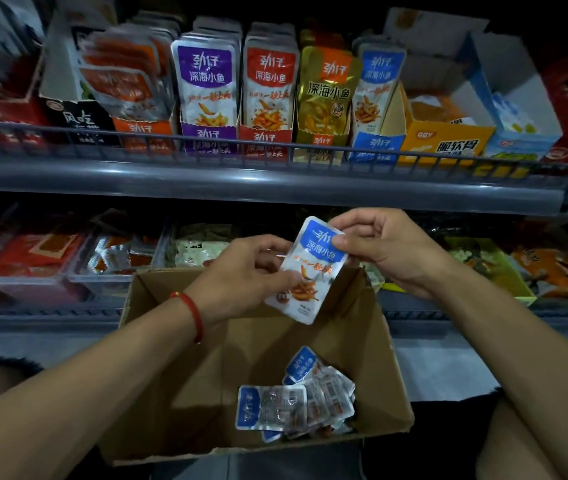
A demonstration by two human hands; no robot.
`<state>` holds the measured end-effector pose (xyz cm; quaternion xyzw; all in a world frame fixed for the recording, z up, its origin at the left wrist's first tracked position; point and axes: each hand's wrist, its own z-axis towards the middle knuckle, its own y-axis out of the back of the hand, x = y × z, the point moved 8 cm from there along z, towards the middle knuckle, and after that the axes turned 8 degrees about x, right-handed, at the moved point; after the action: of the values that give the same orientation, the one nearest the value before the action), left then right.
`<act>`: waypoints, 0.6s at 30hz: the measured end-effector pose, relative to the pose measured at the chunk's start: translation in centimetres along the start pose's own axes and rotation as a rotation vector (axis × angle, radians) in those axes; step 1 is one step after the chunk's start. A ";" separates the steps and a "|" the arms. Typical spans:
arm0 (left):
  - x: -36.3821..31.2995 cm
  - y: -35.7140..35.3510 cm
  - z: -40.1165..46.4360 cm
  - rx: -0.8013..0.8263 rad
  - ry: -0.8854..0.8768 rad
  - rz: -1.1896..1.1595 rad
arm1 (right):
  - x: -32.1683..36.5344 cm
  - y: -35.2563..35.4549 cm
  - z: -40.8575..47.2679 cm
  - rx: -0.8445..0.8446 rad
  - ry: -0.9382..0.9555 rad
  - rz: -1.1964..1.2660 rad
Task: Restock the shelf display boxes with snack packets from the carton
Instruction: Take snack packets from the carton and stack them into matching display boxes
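- Both hands hold one blue-topped snack packet (310, 271) up in the air, above the far end of the open cardboard carton (206, 358).
- The left hand (241, 275) pinches the packet's left edge with curled fingers and thumb.
- The right hand (379, 244) pinches the packet's top right corner between thumb and bent fingers.
- A red string bracelet (192, 313) goes round the left wrist.
- More blue packets (296, 400) lie in a loose pile at the near right of the carton floor.
- On the upper shelf (275, 178), far from the hands, display boxes stand in a row behind a wire rail.
- The blue display box (376, 145) holds upright blue packets, just right of the gold display box (320, 138).
- To the left stand the red display box (265, 140) and the purple display box (203, 136), both full.
- The lower shelf behind the carton holds trays of other snacks, too dark to tell apart.
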<state>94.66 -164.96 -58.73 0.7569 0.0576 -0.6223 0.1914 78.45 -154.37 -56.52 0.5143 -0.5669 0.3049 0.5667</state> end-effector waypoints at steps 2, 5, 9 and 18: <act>-0.4 0.0 -0.2 -0.011 -0.026 0.045 | 0.9 0.4 -0.3 -0.061 0.040 -0.143; -0.4 0.1 -0.1 -0.019 -0.031 0.033 | 2.3 0.6 -0.8 -0.118 0.113 -0.296; -0.8 0.6 0.0 -0.069 -0.067 0.036 | 3.7 1.0 -1.6 -0.163 0.183 -0.320; -1.2 3.8 -0.2 -0.261 -0.074 0.156 | 13.1 10.9 -5.4 -0.618 0.450 -0.478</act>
<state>95.83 -168.16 -56.66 0.7044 0.0718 -0.6200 0.3379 72.37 -149.39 -40.44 0.3583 -0.3593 0.0863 0.8573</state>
